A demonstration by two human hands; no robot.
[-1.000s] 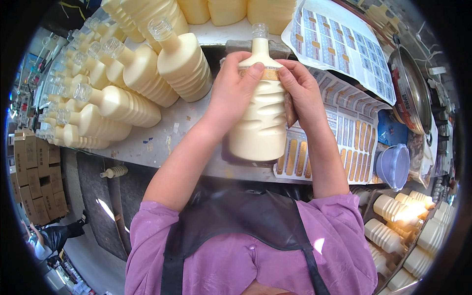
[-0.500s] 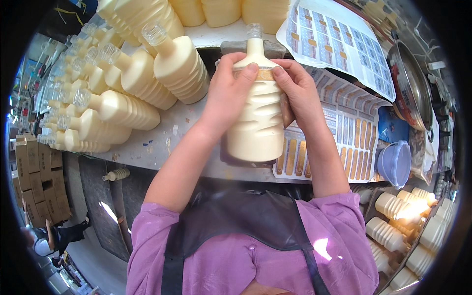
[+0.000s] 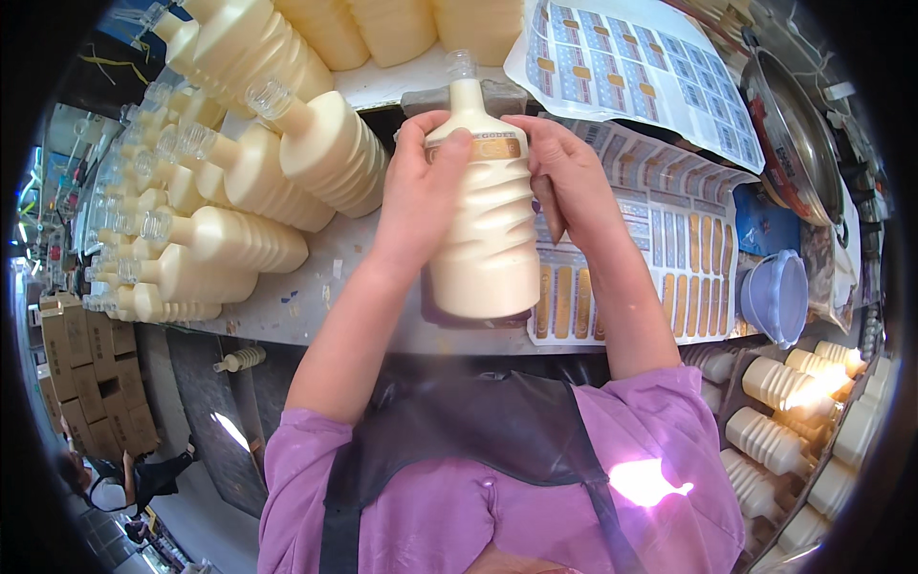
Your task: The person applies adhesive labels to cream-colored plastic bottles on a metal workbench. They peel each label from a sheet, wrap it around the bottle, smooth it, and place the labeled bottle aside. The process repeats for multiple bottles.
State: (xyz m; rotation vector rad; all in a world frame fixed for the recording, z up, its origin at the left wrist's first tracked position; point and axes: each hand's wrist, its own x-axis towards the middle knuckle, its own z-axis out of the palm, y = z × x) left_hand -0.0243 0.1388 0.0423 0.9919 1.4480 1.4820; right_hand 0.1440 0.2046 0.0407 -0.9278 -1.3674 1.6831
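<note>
A cream plastic bottle (image 3: 483, 273) with spiral ribs and a clear threaded neck lies in front of me, neck pointing away. My left hand (image 3: 419, 187) is closed round its left side, the thumb pressed on the upper body at a gold and grey label (image 3: 499, 149). On the right side, my right hand (image 3: 577, 177) has its fingertips at the bottle's shoulder, by the label's right end. Tucked in that hand is a brown, flat, pointed piece (image 3: 548, 206); its kind I cannot make out. A grey block (image 3: 418, 101) sits behind the bottle's neck.
Several similar bottles (image 3: 251, 239) crowd the table's left side. Label sheets (image 3: 655, 277) lie under and beyond my right forearm, with another sheet (image 3: 631, 67) behind. A lilac bucket (image 3: 776, 301) and a round metal pan (image 3: 789, 124) are at right. Crated bottles (image 3: 765, 440) stand lower right.
My right thumb has come off the label and the right hand has shifted outward from it, baring more of the gold band. The left thumb stays on the bottle.
</note>
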